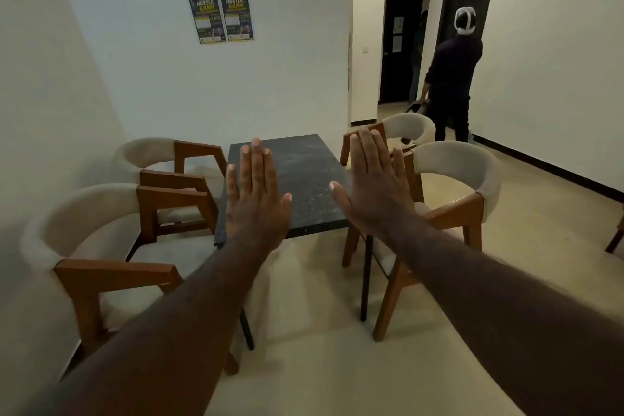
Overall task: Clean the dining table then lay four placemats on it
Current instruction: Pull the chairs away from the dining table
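While the dark dining table [304,172] is standing between four cushioned wooden chairs [101,213], the left hand [255,192] and right hand [374,186] are hovering outstretched before it, fingers [256,159] straight, holding nothing.

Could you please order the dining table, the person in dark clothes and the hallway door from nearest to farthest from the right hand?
1. dining table, ahead, left of the right hand.
2. person in dark clothes, beyond, on the right.
3. hallway door, far back.
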